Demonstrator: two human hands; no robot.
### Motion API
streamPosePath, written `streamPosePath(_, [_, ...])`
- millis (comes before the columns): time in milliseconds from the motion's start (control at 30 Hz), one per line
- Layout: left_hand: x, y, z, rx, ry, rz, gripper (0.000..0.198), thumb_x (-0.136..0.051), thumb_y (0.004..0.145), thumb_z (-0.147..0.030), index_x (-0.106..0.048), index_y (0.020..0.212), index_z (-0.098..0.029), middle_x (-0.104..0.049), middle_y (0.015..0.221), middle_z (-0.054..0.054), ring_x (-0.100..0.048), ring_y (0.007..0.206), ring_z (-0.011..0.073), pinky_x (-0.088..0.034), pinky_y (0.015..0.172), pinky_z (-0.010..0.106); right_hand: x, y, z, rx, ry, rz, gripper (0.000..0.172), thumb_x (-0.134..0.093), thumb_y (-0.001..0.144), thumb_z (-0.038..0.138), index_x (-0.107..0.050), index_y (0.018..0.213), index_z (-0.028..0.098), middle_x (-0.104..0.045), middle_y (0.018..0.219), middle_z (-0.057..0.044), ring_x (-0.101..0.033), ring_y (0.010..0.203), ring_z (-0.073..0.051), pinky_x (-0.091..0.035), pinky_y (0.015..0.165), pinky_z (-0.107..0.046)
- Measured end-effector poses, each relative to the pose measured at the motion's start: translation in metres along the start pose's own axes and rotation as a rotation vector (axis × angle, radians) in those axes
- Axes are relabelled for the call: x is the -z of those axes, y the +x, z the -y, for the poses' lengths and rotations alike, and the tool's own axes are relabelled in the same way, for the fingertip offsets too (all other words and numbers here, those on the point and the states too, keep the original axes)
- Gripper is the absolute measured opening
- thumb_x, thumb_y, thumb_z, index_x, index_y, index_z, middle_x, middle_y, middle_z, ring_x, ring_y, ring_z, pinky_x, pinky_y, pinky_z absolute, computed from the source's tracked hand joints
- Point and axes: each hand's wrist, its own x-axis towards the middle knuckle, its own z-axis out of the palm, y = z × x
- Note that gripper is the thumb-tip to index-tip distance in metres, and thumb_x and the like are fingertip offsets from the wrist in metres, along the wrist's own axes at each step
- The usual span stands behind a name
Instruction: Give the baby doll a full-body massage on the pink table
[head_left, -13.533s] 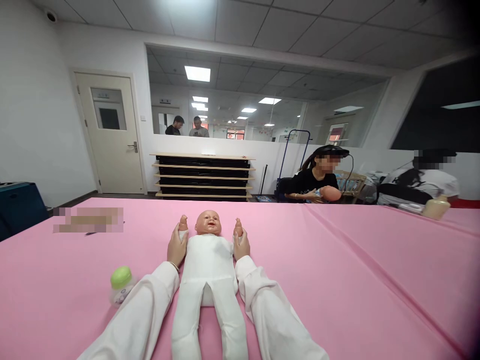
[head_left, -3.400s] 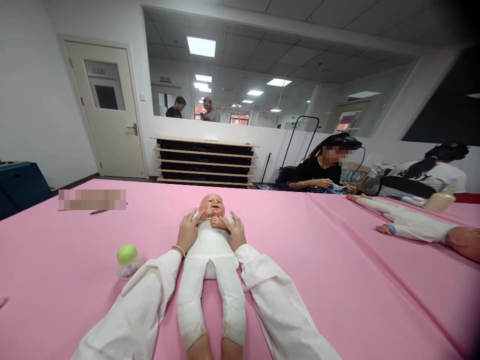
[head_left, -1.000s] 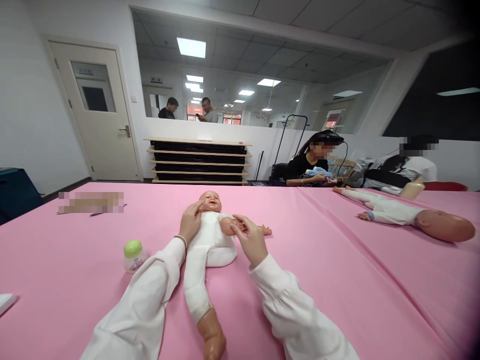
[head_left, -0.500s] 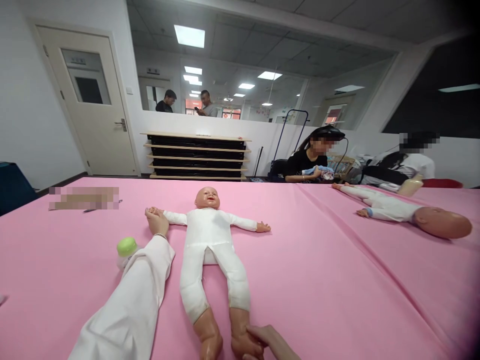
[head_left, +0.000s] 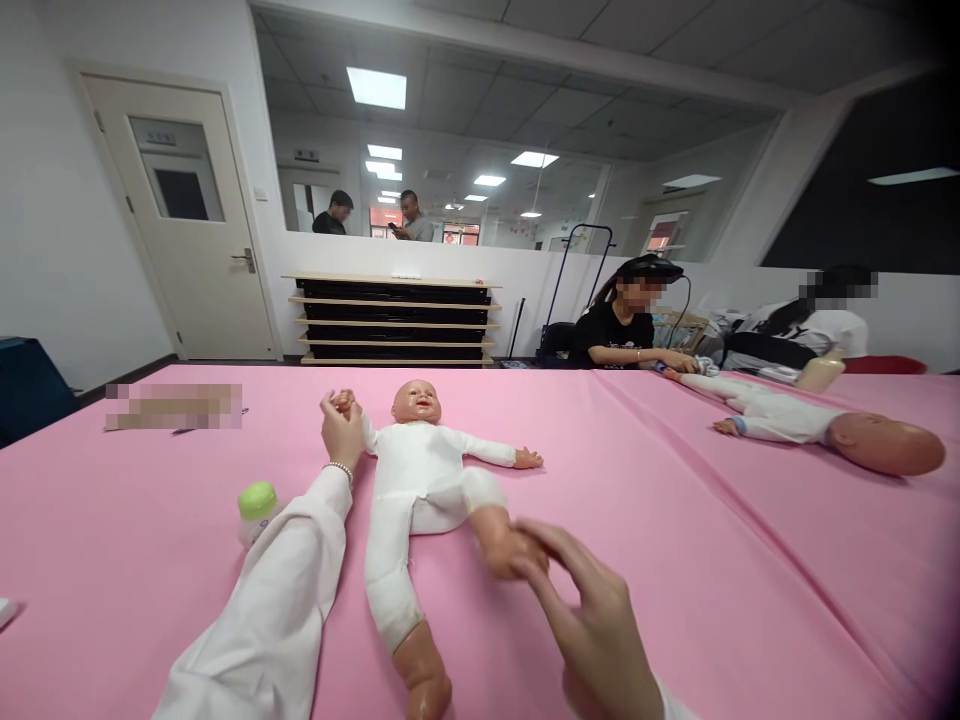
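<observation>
Apparently, the step in hand is bending the limbs of the doll (head_left: 418, 480), which lies face up on the pink sheet (head_left: 675, 560): the left hand (head_left: 341, 432) pinches its small fist (head_left: 343, 400), while the right hand (head_left: 600, 610) grips its raised foot (head_left: 499, 545) between thumb and fingers. Any next move seems to call for a light, even hold, since the white cloth torso (head_left: 416, 450) looks softly stuffed, whereas the rounded head (head_left: 417, 403) looks like smooth, firm plastic.

Two dolls (head_left: 418, 455) (head_left: 787, 417), one jar (head_left: 256, 508)
</observation>
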Motion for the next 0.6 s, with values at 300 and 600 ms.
streamPosePath(300, [-0.021, -0.048, -0.029, -0.462, 0.013, 0.452, 0.025, -0.052, 0.075, -0.014, -0.06, 0.099, -0.021, -0.067, 0.096, 0.005, -0.061, 0.089, 0.0211, -0.045, 0.083, 0.034, -0.087, 0.109, -0.047, 0.054, 0.002, 0.15, 0.016, -0.054, 0.077, 0.012, -0.064, 0.089, 0.015, -0.066, 0.091, -0.006, -0.061, 0.085, -0.018, -0.048, 0.078, -0.031])
streamPosePath(600, [-0.012, -0.017, -0.006, -0.271, 0.044, 0.216, 0.03, -0.05, 0.081, -0.021, -0.051, 0.11, -0.02, -0.062, 0.107, 0.008, -0.057, 0.097, 0.0223, -0.044, 0.086, 0.036, -0.025, 0.042, -0.007, 0.066, 0.048, 0.104, 0.014, -0.056, 0.083, 0.02, -0.061, 0.096, 0.021, -0.064, 0.09, -0.001, -0.06, 0.082, -0.013, -0.049, 0.071, -0.023])
